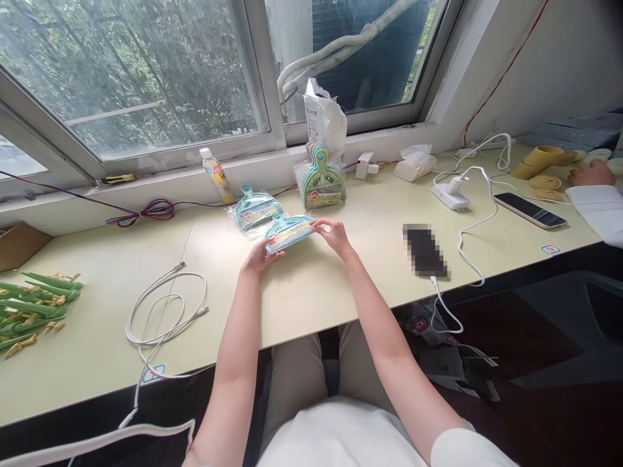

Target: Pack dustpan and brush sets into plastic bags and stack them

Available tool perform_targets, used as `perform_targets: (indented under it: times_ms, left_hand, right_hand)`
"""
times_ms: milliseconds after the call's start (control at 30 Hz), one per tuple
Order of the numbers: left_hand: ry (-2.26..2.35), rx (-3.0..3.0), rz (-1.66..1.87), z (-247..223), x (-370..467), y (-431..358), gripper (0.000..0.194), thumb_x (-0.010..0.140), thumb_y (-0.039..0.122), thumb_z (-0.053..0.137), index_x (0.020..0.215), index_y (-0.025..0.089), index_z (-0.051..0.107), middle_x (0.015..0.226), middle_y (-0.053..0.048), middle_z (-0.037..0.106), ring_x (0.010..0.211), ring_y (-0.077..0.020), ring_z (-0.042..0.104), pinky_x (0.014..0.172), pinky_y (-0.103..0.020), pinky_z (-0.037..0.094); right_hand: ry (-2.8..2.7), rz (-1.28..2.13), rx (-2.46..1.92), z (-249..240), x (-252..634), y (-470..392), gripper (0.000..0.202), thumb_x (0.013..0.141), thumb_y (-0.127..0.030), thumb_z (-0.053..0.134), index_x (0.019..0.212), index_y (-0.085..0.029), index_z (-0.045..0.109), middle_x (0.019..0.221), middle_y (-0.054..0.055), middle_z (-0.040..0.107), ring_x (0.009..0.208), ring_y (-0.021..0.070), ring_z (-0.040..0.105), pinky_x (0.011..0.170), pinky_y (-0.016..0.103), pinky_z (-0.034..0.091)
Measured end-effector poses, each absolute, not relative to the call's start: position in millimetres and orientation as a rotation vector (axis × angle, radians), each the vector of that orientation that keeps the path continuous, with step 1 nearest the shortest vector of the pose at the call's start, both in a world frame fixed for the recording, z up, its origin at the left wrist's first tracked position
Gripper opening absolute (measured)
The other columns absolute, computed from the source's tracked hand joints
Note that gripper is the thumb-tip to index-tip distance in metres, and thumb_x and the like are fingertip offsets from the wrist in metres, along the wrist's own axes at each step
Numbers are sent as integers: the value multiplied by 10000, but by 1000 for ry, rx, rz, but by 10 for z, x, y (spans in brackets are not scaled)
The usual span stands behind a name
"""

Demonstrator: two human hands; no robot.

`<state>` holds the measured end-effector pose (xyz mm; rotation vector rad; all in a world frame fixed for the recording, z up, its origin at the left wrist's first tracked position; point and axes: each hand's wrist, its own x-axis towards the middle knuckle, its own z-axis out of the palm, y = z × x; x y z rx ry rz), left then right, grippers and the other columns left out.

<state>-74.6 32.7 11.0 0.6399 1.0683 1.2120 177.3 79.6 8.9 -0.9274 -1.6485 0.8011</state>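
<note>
Between my two hands is a teal mini dustpan and brush set [292, 235] in clear wrap with a printed label, tilted just above or on the table. My left hand [261, 257] grips its lower left corner, and the fingers of my right hand [331, 232] pinch its right end. Right behind it lies a second wrapped teal dustpan set [257, 209]. Farther back, a bundle of dustpan sets [321, 181] in green, red and teal leans upright by the window sill, in clear plastic.
A drink bottle [217, 174] stands at the sill. White cables [168, 305] coil at left, near green-and-yellow pieces [39, 301]. Rightward are a blurred phone [424, 250], a power strip [450, 193], a tissue pack [415, 163], another phone [530, 211] and another person's hand [591, 174].
</note>
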Motion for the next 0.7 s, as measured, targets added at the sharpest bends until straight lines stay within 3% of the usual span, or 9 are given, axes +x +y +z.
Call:
perform_targets:
  times_ms: [100,200,300,400,500,600,700]
  left_hand:
    - [1104,599,1178,135,-750,312,428,811,198,682,1235,143,665,1002,-115,755,829,-229,745,678,-298,659]
    - [1139,640,1188,103,-726,294,410,795,148,675,1204,156,678,941,-85,746,798,-210,730,699,-318,672]
    - [1096,747,1106,59,-701,271,403,761,102,686,1162,135,673,928,-89,745,789,-221,726,705,-385,683]
    - [982,844,1021,54,-705,246,405,750,117,732,1148,120,660,1008,-135,749,849,-263,747,710,-422,681]
    - [935,891,992,68,-740,230,462,755,130,758,1201,132,637,1068,-148,748,897,-286,759,725,-436,678]
    - [964,925,966,60,-779,233,521,746,134,777,1243,139,620,1102,-155,743,883,-289,766,744,-457,676]
    - [1017,957,922,46,-774,243,634,721,161,820,1317,166,607,1115,-156,738,804,-276,766,779,-498,668]
  right_hand:
    - [-1568,844,-993,59,1748,808,79,839,-294,762,761,-282,755,856,7,763,934,238,678,973,379,503]
    - [-1581,809,-1019,28,1726,821,74,836,-278,747,762,-274,747,844,28,728,900,242,643,958,385,507]
    - [-1617,716,-1012,21,1724,824,95,868,-266,692,787,-268,742,1006,70,707,1048,279,613,1042,453,483]
    - [-1583,620,-1051,31,1727,816,76,848,-269,710,779,-259,739,1292,90,620,1304,328,495,1179,535,376]
    - [-1517,717,-1022,20,1716,809,43,812,-288,742,842,-259,752,1430,69,544,1408,310,439,1222,508,341]
    - [-1386,979,-990,-23,1705,811,327,745,-267,772,1070,-284,741,1380,53,617,1332,259,540,1158,447,432]
    - [-1230,1345,-1005,-68,1729,831,487,668,-232,780,1149,-270,713,1142,37,745,1064,237,680,975,420,563]
